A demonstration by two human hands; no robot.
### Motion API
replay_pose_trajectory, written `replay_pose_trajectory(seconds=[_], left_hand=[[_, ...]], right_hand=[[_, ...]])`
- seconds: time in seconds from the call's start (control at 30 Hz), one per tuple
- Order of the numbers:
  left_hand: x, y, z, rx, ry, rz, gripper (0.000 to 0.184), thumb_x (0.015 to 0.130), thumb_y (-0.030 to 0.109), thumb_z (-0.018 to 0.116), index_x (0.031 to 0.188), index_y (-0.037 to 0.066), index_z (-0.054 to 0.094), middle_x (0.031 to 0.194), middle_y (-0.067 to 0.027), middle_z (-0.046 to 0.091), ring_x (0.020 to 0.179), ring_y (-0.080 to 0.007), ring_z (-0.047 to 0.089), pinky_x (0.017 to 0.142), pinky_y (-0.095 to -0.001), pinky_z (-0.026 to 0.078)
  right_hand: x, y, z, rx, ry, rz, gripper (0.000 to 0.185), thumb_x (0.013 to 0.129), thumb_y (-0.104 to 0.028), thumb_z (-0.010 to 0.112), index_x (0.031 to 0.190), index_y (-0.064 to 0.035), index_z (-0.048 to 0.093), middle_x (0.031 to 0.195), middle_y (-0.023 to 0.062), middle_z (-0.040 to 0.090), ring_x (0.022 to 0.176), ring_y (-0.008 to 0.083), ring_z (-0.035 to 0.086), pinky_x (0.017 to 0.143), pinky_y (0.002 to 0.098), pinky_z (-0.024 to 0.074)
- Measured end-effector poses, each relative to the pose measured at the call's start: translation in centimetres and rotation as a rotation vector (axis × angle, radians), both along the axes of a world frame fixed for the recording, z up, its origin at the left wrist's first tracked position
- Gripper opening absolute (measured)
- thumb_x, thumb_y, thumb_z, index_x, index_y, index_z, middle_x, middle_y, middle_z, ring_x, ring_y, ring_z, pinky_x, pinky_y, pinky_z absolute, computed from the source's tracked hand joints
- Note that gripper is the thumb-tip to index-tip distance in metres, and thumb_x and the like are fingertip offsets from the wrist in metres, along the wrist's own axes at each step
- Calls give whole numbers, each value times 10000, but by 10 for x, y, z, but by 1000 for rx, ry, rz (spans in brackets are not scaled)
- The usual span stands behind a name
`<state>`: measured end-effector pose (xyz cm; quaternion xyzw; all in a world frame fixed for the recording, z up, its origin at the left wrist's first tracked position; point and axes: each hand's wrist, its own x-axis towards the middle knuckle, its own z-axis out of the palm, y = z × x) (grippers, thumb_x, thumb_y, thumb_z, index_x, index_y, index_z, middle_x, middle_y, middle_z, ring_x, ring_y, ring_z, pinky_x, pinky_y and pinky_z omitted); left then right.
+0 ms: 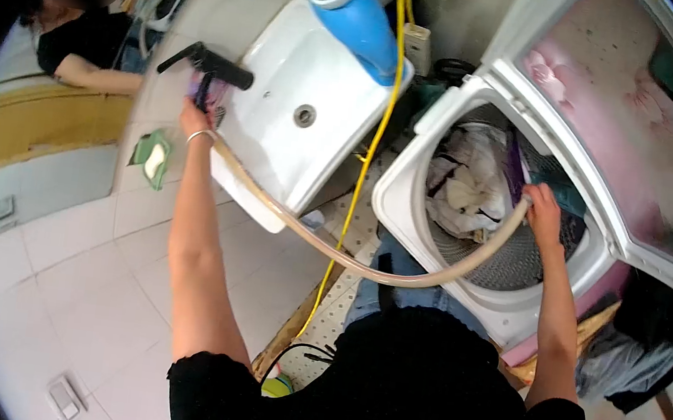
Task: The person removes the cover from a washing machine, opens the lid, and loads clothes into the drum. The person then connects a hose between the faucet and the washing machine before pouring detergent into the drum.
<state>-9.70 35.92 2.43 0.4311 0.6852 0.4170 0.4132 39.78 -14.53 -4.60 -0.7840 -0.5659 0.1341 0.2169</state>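
Observation:
A clear, beige-tinted hose (339, 258) sags in a curve between my two hands. My left hand (196, 115) is closed round its upper end, close against the black faucet (227, 71); a pinkish-purple piece there partly hides the fingers. Over the open top-loading washing machine (396, 171), my right hand (544, 209) grips the other end of the hose. That end points down into the metal drum (506, 269). Inside the drum lie white and light clothes (469, 188), with purple and dark green fabric beside them. Whether water runs from the hose cannot be seen.
A blue bottle with a white cap (359, 28) stands on the white sink (275, 131). A yellow cable (369, 159) hangs between sink and machine. The machine's lid (619, 102) is raised. A green soap dish (154, 158) is at the tiled wall. A mirror (80, 36) reflects a person.

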Motion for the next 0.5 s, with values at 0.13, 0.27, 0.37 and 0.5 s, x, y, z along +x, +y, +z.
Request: replay_pose_trajectory(seconds=[0.13,0.27,0.37,0.5], left_hand=[[6,-12,8,34,-17,-51,521,940,431,323,761,43,621,519,-22,503,363,-115,425,325,-240,328],[12,-17,12,51,-7,-49,526,948,415,312,775,31,627,516,-25,504,356,-108,407,323,-232,317],[13,-19,15,28,0,-48,524,948,411,310,771,30,623,516,-28,505,358,-108,408,324,-231,318],[13,-18,14,22,-32,-29,521,949,407,305,767,32,617,515,-30,506,359,-109,408,325,-233,318]], right_hand=[[-3,6,-6,-18,-34,6,399,629,90,594,977,-100,550,891,106,494,898,336,541,742,424,458],[-2,5,-2,-5,-17,8,412,622,101,585,977,-106,550,882,107,487,882,337,539,726,431,458],[-2,4,-6,14,-34,7,412,616,102,588,970,-106,549,877,105,487,876,334,541,716,428,461],[-2,7,-2,3,-43,9,408,612,103,587,960,-107,547,876,102,485,870,334,541,711,428,462]])
